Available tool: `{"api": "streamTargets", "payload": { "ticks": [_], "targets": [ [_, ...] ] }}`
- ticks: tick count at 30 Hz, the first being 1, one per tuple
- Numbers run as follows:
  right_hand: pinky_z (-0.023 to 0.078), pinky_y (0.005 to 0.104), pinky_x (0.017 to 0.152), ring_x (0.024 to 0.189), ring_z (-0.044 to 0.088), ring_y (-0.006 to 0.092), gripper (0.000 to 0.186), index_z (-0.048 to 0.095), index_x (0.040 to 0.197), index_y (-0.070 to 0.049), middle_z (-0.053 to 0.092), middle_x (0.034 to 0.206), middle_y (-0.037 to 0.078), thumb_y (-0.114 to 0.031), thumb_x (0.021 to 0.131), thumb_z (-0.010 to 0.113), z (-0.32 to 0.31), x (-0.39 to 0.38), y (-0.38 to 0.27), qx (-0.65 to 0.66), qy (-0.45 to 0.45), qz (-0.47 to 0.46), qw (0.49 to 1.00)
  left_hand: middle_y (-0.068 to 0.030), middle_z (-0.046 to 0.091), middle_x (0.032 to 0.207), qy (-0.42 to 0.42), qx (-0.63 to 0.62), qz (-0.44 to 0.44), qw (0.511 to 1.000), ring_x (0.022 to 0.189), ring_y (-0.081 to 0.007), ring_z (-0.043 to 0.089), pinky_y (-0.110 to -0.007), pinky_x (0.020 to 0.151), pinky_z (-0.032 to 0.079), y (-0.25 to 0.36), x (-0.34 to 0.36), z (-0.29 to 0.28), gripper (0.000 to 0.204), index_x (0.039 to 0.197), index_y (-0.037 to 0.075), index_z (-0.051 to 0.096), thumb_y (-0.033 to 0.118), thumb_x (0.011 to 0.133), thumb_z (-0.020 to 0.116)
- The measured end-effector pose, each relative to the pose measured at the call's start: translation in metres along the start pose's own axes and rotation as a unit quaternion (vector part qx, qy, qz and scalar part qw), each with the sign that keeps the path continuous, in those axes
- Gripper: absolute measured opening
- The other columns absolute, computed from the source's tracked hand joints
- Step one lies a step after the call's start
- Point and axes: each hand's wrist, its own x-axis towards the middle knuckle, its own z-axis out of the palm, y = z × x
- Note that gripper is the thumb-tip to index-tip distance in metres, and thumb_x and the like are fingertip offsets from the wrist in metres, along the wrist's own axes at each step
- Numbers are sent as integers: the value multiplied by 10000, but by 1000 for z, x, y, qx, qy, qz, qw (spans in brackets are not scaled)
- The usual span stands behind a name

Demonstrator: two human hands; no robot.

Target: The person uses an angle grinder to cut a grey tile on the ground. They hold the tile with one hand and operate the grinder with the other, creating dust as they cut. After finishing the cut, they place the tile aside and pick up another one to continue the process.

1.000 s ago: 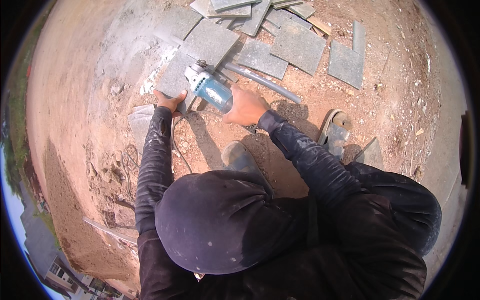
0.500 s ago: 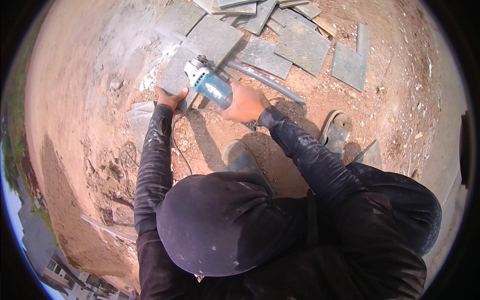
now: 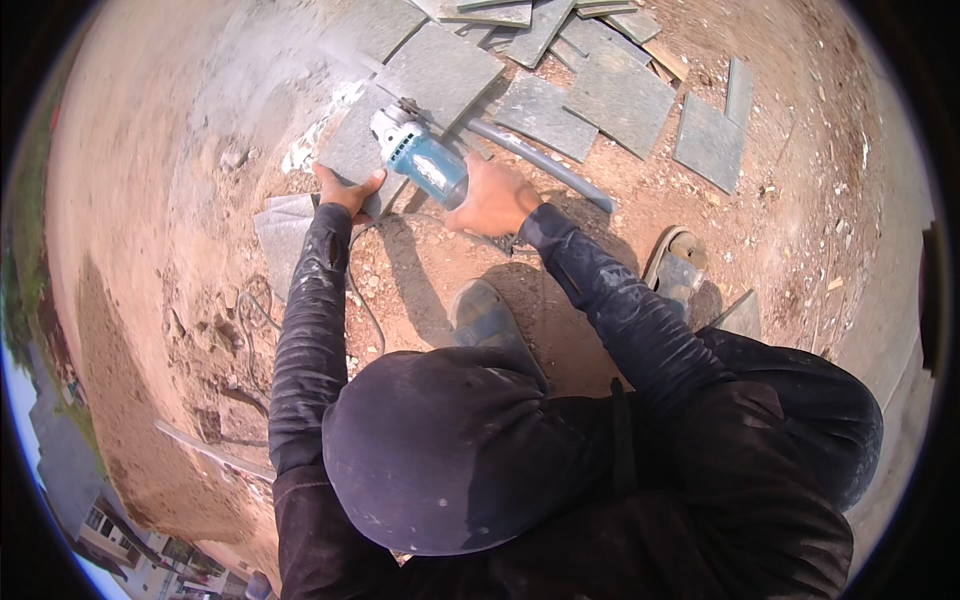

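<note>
My right hand point(image 3: 495, 195) is wrapped round the rear of a blue angle grinder point(image 3: 432, 170) with a pale metal head. The grinder's disc is near the middle of a large grey stone slab point(image 3: 440, 72), and pale dust streams from it to the far left. My left hand point(image 3: 343, 190) grips the slab's near edge, left of the grinder, thumb apart from the fingers; its fingertips are partly hidden. A dark power cord point(image 3: 352, 285) loops on the ground below the left hand.
A grey pipe point(image 3: 545, 165) lies right of the grinder. More stone slabs point(image 3: 622, 100) are scattered and stacked at the far side, with a smaller stack point(image 3: 282, 240) beside my left forearm. My shoes point(image 3: 487, 312) stand on rubble-strewn dirt close behind the tool.
The grinder and my right hand have shifted slightly farther away and to the right in the picture. The view has moved a little. Dust still streams to the far left.
</note>
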Motion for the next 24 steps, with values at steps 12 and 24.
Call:
{"api": "streamTargets", "payload": {
  "ticks": [12,24],
  "targets": [
    [519,384,828,937,651,364,835,468,1223,101,644,1016,270,-367,591,751,-1,17,-8,1,-11,20,1000,-324,349,1386,-3,-13,12,1000,1007,-405,606,-421,552,592,-2,-1,1,1405,1443,35,-236,421,656,862],
    [504,388,856,976,635,376,802,481,1184,90,634,1035,270,-377,596,762,-5,33,-21,4,-14,13,1000,-331,404,1339,-9,-27,-2,1000,945,-399,627,-432,526,596,-3,0,0,1402,1450,66,-224,353,639,882]
  ]
}}
